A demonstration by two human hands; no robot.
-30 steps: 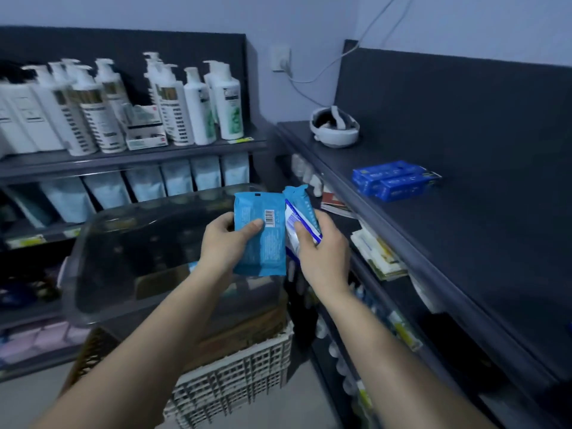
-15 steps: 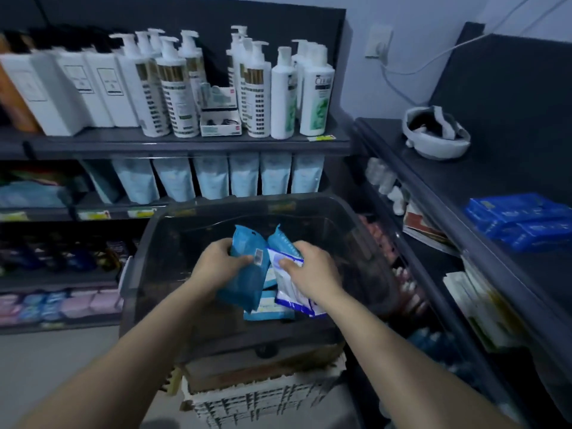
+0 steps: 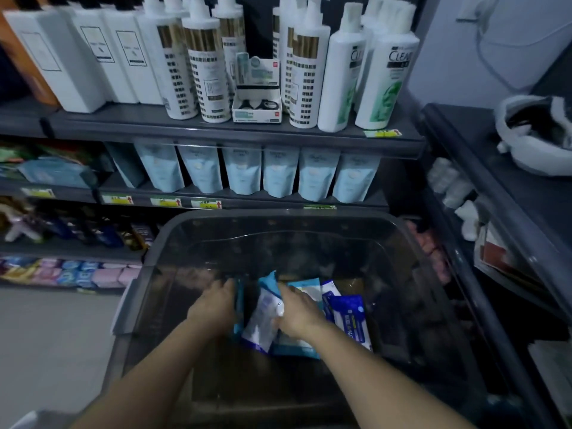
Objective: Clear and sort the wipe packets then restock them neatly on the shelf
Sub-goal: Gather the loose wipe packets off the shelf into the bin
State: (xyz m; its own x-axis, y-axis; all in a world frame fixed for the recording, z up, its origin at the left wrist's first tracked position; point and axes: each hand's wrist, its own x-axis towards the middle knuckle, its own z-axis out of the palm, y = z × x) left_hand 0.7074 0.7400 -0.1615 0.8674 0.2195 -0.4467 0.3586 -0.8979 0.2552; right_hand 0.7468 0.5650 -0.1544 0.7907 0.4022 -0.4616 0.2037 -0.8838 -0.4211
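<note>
Both my hands reach down into a dark see-through plastic bin [image 3: 154, 258]. My left hand [image 3: 213, 308] holds a light blue wipe packet [image 3: 239, 300] edge-on, mostly hidden behind the fingers. My right hand [image 3: 298, 312] grips a white and blue wipe packet [image 3: 261, 323] next to it. More packets lie on the bin's floor: a dark blue one [image 3: 348, 317] to the right and light blue ones [image 3: 305, 289] under my right hand.
The bin sits on a white crate. Behind it, shelves hold white pump bottles [image 3: 204, 63] above and pale blue refill pouches [image 3: 241, 171] below. A dark shelf [image 3: 464, 168] at the right carries a white headset [image 3: 535, 134].
My view swung left from the right shelf to the bin. Both hands dropped with their packets from chest height down into the bin.
</note>
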